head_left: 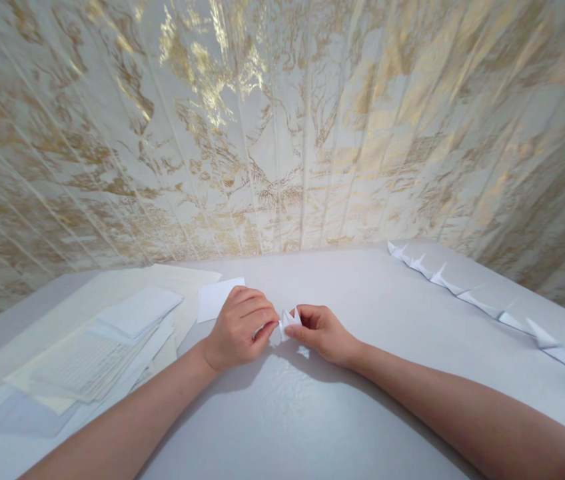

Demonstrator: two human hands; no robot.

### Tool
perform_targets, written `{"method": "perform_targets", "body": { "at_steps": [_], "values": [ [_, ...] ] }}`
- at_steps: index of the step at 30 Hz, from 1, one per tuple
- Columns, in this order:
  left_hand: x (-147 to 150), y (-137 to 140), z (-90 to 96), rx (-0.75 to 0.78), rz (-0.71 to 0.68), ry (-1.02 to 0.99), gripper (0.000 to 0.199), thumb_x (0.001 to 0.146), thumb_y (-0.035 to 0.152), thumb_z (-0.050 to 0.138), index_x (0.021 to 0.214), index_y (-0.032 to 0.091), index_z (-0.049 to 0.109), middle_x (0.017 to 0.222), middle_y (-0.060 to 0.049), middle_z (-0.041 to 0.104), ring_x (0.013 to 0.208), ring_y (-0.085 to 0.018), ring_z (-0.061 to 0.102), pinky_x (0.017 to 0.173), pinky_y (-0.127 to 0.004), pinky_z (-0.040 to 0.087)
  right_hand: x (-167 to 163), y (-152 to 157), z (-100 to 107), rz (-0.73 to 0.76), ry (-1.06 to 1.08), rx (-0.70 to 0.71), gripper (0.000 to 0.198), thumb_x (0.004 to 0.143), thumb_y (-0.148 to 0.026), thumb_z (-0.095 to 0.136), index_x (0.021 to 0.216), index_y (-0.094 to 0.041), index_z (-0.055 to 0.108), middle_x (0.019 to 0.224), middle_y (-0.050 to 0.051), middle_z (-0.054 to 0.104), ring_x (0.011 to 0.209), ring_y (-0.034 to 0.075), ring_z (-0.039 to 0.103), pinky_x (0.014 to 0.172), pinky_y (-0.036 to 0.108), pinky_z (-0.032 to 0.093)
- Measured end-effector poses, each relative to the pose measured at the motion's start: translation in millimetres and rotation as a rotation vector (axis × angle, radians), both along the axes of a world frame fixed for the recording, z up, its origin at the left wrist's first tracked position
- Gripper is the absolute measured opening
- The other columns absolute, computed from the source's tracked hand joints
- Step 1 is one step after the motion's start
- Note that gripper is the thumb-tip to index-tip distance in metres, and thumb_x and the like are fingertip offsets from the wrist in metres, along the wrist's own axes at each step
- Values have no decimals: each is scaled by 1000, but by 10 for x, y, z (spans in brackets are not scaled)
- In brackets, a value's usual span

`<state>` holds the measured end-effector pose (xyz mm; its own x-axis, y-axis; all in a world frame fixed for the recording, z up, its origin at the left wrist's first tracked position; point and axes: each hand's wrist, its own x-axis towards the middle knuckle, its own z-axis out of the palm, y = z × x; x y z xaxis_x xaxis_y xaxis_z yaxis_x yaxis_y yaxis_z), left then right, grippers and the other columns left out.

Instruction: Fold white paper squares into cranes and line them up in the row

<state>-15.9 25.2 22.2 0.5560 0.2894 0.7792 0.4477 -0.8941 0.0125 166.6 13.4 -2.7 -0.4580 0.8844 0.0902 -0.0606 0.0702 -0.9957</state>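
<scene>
Held above center of pale tabletop (pixel 282 427), btwn both hands: small folded white paper (pixel 291 320), w/ pointed flaps upward. L hand (pixel 242 327): fingers curled, thumb & fingertips nearly closed in a pinch at L end of the paper; exact grip on its edge too small to make out. R hand (pixel 325 335): partly closed, thumb in front & fingers behind, w/ firm hold on R side of same piece. Just behind L hand, partly hidden by it: white sheet (pixel 212 300), flat. Farther L, approx. beside L forearm: loose paper pile (pixel 82 367), fanned & overlapping, some sheets w/ lines of writing, illegible; on top, smaller white sheets (pixel 145 308). Along R side of tabletop, well apart from R hand: diagonal row of folded white pieces (pixel 542 339), w/ pointed tips, approx. end to end. In bkgd: white backdrop w/ gold pattern (pixel 287 133), vertically seamed.
</scene>
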Motion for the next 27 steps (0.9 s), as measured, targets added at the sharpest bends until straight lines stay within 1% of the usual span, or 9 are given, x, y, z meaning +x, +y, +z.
{"method": "perform_targets", "body": {
  "at_steps": [7,11,14,17,21,27],
  "values": [
    [-11,-13,40,64,14,119,7,72,10,55,71,16,57,70,-3,64,74,-18,53,68,-35,38,3,-11,21,16,-27,3,39,63,-49,66,64,-14,48,54,-6,40,48,5,33,46,20,24],
    [10,-13,20,76,26,96,8,72,10,54,68,16,56,67,-3,63,72,-17,53,67,-35,37,-12,-17,6,5,-42,26,38,64,-49,64,66,-14,49,54,-6,41,48,6,34,46,21,26],
    [34,-16,-11,50,46,52,8,71,10,53,66,17,54,65,-2,62,71,-17,54,68,-34,38,-24,-27,0,-4,-60,68,34,66,-46,63,67,-15,49,55,-5,42,49,6,35,46,21,28],
    [58,-19,-46,9,63,-8,10,71,10,52,66,17,53,63,-1,61,69,-16,54,67,-33,39,-28,-35,3,-77,-128,169,27,69,-40,60,66,-15,50,55,-5,42,50,7,35,48,21,30],
    [66,-12,-76,-27,30,-51,10,73,9,52,70,18,54,66,-1,64,69,-16,55,68,-33,41,-21,-41,22,-208,-236,335,17,73,-32,55,67,-16,55,57,-3,45,54,10,39,53,23,34],
    [63,-3,-105,-102,-30,-124,11,73,8,55,78,18,57,69,-3,65,70,-16,56,69,-34,43,-6,-37,37,-315,-294,556,13,75,-25,53,66,-16,57,59,-2,46,56,11,43,56,23,35]
  ]
}}
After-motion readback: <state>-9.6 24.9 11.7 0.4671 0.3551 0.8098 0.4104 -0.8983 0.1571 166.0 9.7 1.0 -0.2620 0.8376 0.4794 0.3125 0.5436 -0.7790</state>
